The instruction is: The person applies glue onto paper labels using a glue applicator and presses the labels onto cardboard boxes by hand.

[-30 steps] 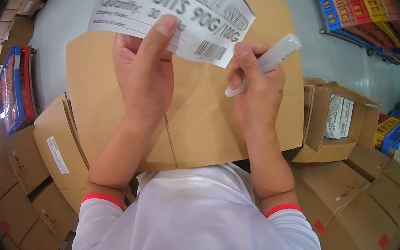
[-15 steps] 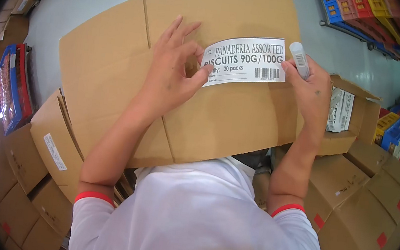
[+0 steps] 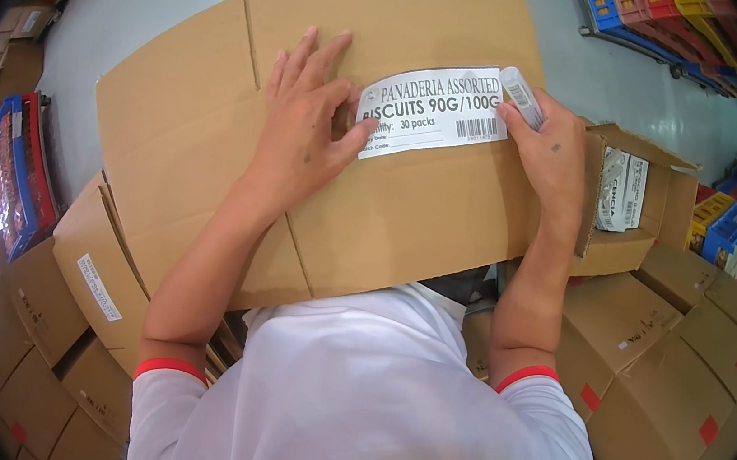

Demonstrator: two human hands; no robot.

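1. Evidently, the printed label (image 3: 432, 115) is stretched between the hands so that it stays level: it lies on or just above the flat cardboard (image 3: 406, 221), and I cannot tell whether it is stuck down
2. At its near-left end, the left hand (image 3: 299, 136) has thumb and forefinger on the label's edge, the other fingers spread over the cardboard, probably for steadiness; whether the two are pinching or only pressing is unclear
3. Opposite, the right hand (image 3: 552, 151) is curled round a white tube (image 3: 521, 100), with its thumb at the label's right end; tucked into the fist like that, the tube seems held out of the way, leaving the thumb free for the label
4. Just beyond the right hand and forearm stands an open box (image 3: 614, 265), with printed packs (image 3: 621, 191) inside, open side up, presumably for easy reach
5. Outside the left forearm, another carton (image 3: 102, 259) leans by the cardboard, its own small label facing up, which likely keeps it readable
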